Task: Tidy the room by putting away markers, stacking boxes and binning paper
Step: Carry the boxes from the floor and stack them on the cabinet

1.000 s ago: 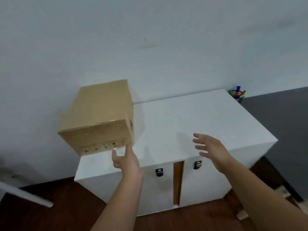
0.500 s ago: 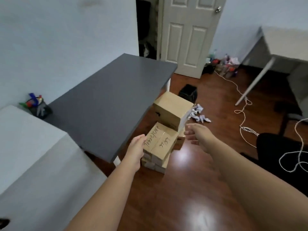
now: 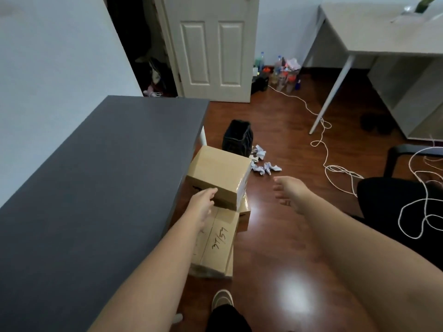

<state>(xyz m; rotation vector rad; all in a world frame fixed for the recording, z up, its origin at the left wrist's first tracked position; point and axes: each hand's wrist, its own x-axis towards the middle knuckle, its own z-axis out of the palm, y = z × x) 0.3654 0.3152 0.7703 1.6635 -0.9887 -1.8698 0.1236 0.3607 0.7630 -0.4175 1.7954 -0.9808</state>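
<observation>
Left hand [image 3: 202, 206] touches the top box [image 3: 219, 177], right hand [image 3: 291, 192] hovers spread and empty; a one-sided pull could topple it.

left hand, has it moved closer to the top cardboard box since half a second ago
Yes. The left hand was at the handwritten flat cardboard box below; now its fingertips are on the near face of the upper brown cardboard box, farther from the dark grey desk edge.

Your wooden floor [image 3: 282, 271] is glossy, throwing back a bright glare. The cardboard boxes [image 3: 219, 174] look matt brown, one side taped shiny. Left, the grey bench [image 3: 96, 188] is smooth, matt. Far off, crumpled paper [image 3: 263, 167] looks rough.
</observation>
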